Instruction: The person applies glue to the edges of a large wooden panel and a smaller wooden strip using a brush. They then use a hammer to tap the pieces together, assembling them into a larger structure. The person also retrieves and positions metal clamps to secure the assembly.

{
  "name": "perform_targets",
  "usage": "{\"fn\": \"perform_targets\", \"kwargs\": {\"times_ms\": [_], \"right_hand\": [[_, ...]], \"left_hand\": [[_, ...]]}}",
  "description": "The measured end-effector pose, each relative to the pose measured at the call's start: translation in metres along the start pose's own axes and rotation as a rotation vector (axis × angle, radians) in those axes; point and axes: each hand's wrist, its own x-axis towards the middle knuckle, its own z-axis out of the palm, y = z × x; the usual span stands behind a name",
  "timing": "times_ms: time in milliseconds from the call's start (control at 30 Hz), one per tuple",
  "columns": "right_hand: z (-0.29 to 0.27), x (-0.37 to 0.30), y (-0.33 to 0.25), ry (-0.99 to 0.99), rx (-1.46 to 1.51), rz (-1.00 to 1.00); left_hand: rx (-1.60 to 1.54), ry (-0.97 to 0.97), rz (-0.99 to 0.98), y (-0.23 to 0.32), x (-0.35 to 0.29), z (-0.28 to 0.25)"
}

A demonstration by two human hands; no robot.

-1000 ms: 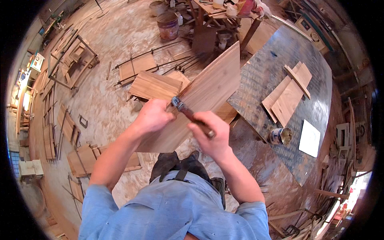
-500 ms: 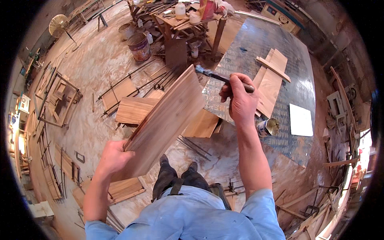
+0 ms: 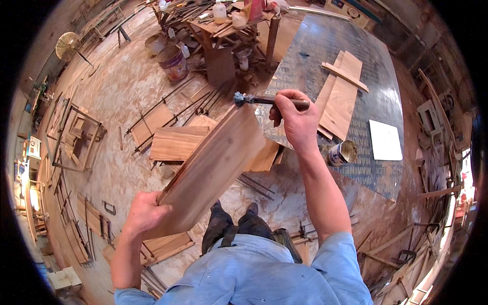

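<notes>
My left hand (image 3: 145,212) grips the near end of a long wooden board (image 3: 211,168) that slants up and away toward the table. My right hand (image 3: 297,119) holds a paintbrush (image 3: 264,99) by its handle, bristles pointing left, just above the board's far end. A small open tin can (image 3: 341,152) stands on the dark table (image 3: 366,76) just right of my right wrist. My legs and shoes show below the board.
On the table lie flat wooden boards (image 3: 341,96) and a white sheet (image 3: 385,140). More boards (image 3: 178,143), metal rods and frames lie on the dusty floor. A cluttered workbench (image 3: 223,25), buckets (image 3: 173,62) and a fan (image 3: 67,46) stand farther off.
My right hand has lifted the brush off the board and moved it toward the table. My left hand has slid down to the board's near end, and the view has shifted.
</notes>
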Motion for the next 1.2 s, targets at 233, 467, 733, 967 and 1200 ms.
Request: {"fn": "perform_targets", "kwargs": {"times_ms": [233, 467, 733, 967, 1200], "right_hand": [[-0.003, -0.015, 0.0, -0.024, 0.011, -0.032], [-0.013, -0.011, 0.01, -0.026, -0.133, -0.106], [-0.018, -0.021, 0.001, 0.014, 0.149, -0.003], [-0.025, -0.015, 0.01, 0.019, -0.111, -0.029], [-0.027, -0.021, 0.015, 0.123, 0.238, 0.014]], "left_hand": [[-0.079, -0.015, -0.036, 0.0, 0.002, 0.004], [-0.066, -0.042, -0.06, 0.006, 0.004, 0.005], [-0.052, -0.068, -0.071, 0.005, 0.005, 0.008], [0.014, -0.058, -0.028, -0.007, 0.008, 0.013], [-0.074, -0.071, -0.058, -0.005, 0.006, 0.015]]}}
